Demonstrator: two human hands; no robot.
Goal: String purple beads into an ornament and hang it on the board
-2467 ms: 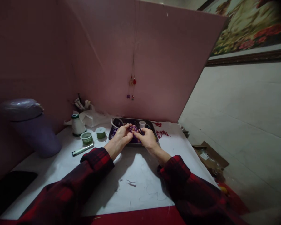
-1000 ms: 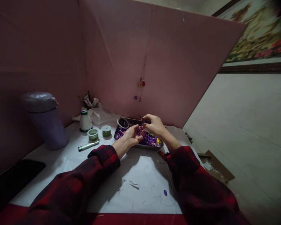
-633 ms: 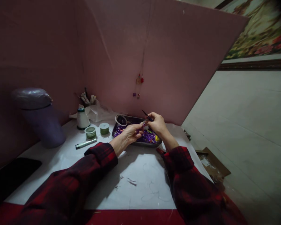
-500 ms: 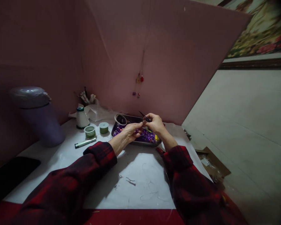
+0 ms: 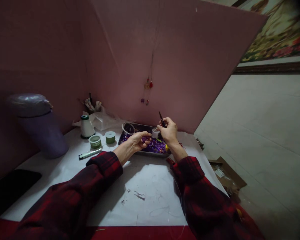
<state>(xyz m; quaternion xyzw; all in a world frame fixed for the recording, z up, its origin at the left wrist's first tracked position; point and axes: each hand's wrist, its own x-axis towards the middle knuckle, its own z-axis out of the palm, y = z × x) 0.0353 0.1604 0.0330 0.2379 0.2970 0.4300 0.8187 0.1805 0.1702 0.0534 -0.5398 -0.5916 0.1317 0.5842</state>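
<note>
Over a dark tray (image 5: 145, 154) of purple beads (image 5: 155, 145), both my hands work close together. My left hand (image 5: 136, 141) has thumb and forefinger pinched; what sits between them is too small to make out. In my right hand (image 5: 169, 131) is a slim black pointed tool (image 5: 161, 118), its narrow end up and to the left; the fingertips are also pinched. A small whitish translucent cup (image 5: 155, 133) shows between the hands, at the tray's far side. A round clear-rimmed container (image 5: 128, 128) rests at the tray's left end.
Left of the tray stand two green thread spools (image 5: 110, 137), a white thread cone (image 5: 86, 126) and a pale tube (image 5: 90, 154). Farther left is a purple tumbler (image 5: 43, 126). Strung beads (image 5: 150, 84) hang before the pink panel (image 5: 190, 66). Thread scraps (image 5: 139, 194) lie on the white sheet (image 5: 130, 213).
My right hand has moved away from the left, to the right, and the black tool now points more upright. The small cup between the hands has come into sight.
</note>
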